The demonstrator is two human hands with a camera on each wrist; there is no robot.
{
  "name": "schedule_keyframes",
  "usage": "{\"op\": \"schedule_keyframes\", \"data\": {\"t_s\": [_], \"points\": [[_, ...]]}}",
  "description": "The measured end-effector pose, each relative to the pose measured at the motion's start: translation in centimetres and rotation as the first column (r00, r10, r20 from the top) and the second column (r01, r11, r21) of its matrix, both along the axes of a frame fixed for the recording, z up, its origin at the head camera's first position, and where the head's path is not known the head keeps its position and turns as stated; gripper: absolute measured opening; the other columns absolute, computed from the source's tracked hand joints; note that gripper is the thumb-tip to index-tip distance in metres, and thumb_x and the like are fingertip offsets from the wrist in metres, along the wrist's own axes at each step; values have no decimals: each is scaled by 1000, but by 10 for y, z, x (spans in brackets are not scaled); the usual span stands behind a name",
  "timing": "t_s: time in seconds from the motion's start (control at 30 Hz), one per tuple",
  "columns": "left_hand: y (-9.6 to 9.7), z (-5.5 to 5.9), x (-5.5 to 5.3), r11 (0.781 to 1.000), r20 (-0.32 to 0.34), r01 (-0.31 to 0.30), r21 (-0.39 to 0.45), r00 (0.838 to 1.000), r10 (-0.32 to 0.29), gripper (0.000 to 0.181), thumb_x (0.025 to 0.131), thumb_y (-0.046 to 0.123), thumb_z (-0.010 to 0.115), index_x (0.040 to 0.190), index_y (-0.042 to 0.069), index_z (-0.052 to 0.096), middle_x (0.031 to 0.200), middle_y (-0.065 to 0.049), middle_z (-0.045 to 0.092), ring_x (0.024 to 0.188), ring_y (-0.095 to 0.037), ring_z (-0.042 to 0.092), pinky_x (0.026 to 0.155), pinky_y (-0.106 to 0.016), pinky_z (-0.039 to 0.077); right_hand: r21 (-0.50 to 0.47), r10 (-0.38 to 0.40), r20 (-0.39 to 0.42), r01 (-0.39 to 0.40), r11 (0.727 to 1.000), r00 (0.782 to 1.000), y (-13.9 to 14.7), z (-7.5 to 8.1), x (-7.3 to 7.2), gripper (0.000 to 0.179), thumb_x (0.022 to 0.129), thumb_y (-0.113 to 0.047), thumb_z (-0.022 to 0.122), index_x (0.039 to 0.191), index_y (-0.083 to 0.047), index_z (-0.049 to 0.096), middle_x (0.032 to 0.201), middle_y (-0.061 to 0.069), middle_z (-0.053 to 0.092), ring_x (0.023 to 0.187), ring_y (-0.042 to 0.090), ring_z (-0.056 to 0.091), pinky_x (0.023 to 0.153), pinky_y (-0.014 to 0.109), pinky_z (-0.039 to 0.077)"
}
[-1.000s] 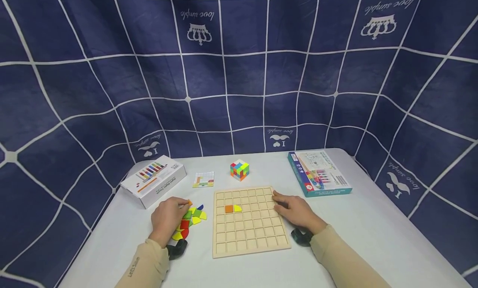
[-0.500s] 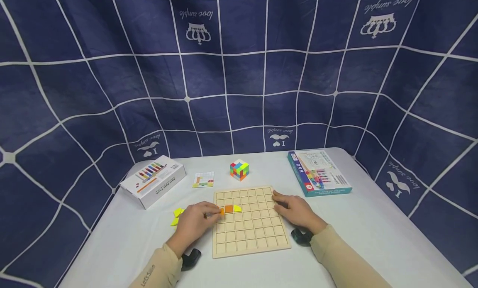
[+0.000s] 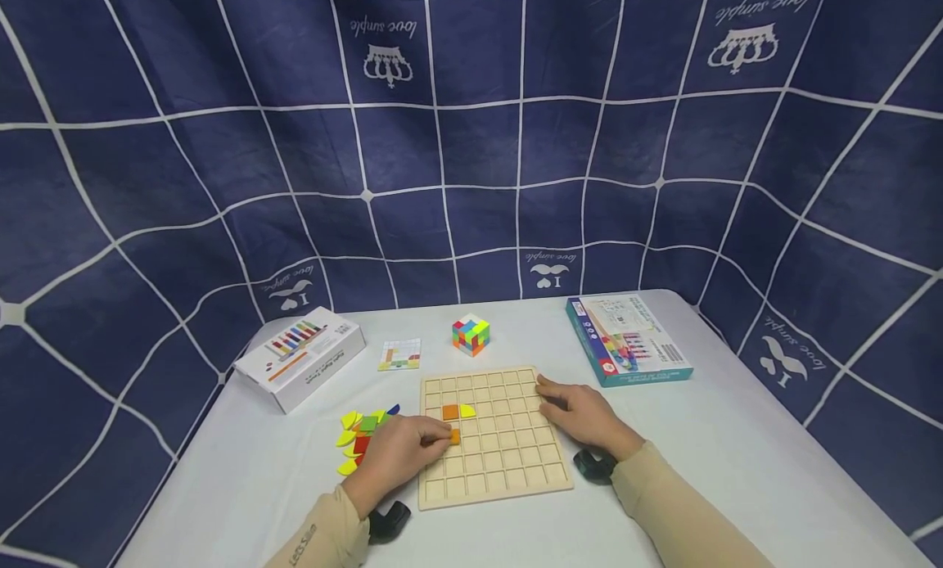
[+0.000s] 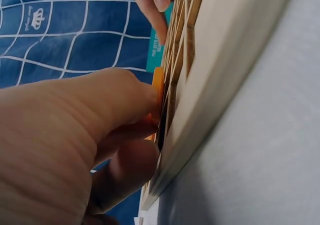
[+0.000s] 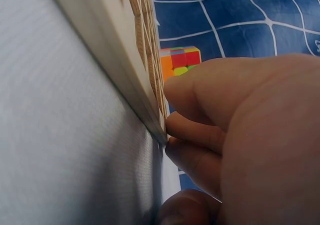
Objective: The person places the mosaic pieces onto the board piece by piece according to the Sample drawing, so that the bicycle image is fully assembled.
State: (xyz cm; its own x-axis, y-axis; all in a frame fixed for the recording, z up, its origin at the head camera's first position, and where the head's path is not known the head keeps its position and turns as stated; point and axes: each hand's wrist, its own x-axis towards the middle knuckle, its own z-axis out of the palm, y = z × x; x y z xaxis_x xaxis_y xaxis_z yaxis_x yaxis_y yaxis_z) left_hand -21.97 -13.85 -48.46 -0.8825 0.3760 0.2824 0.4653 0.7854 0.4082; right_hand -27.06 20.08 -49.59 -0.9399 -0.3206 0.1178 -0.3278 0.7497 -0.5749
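My left hand (image 3: 403,449) pinches an orange tile (image 3: 455,437) between thumb and fingers, low over the left part of a square wooden grid board (image 3: 497,496). In the left wrist view the orange tile (image 4: 158,80) stands on edge close to the grid. On the board lie an orange square (image 3: 450,412) and a yellow quarter-round piece (image 3: 466,410), side by side. My right hand (image 3: 582,412) rests at the board's right edge, with the fingertips touching the rim in the right wrist view. A pile of coloured tiles (image 3: 368,423) lies beside my left hand, partly hidden behind it.
Behind the board stands a colourful puzzle cube (image 3: 471,335), with a printed pattern card (image 3: 400,354) to its left. A white box (image 3: 302,357) is at the back left of the white table (image 3: 501,543). At the back right lies a flat teal-edged box (image 3: 629,339).
My left hand has moved right from the tile pile with the orange tile, first to the board's left edge, then nearer and inward over the grid. The right hand has stayed put.
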Motion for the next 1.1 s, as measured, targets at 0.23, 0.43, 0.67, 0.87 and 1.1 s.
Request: {"op": "schedule_keyframes", "data": {"t_s": [0.23, 0.43, 0.67, 0.87, 1.1], "points": [[1, 0, -2, 999, -35, -38, 8, 999, 38, 9, 85, 25, 83, 93, 30, 84, 98, 21, 74, 90, 0, 68, 75, -25, 55, -13, -9, 1, 9, 1000, 1000, 0, 2, 1, 43, 100, -32, 66, 140, -15, 65, 154, -5, 52, 142, 31, 50, 115, 53, 39], [3, -2, -5, 998, -26, -62, 22, 998, 63, 9, 85, 23, 83, 86, 31, 82, 92, 22, 70, 77, 3, 58, 66, -19, 47, 3, -14, 10, 14, 1000, 1000, 2, 3, 1, 44, 100, -32, 66, 141, -16, 64, 155, -6, 51, 142, 31, 50, 115, 54, 39], [6, -3, -9, 996, -17, -91, 19, 996, 91, 9, 84, 22, 84, 87, 31, 82, 91, 20, 70, 76, 3, 58, 65, -19, 47, 1, -7, 16, 7, 1000, 1000, 3, 3, 1, 45, 100, -32, 66, 142, -15, 63, 155, -5, 50, 143, 31, 49, 115, 53, 38], [0, -2, -6, 993, -4, -121, 19, 993, 121, 8, 85, 25, 84, 88, 32, 82, 93, 20, 71, 81, 1, 61, 68, -22, 49, 4, -3, 16, 3, 1000, 1000, 4, -1, 1, 45, 99, -31, 67, 141, -16, 64, 155, -5, 51, 142, 30, 50, 115, 53, 39], [-44, 9, -6, 935, 60, -353, -6, 934, 353, 8, 87, 27, 82, 95, 27, 81, 102, 8, 75, 93, -17, 70, 78, -42, 56, -7, 1, 8, -1, 1000, 1000, 0, -3, 0, 44, 99, -32, 68, 141, -17, 65, 154, -7, 51, 143, 28, 50, 115, 52, 39]]}}
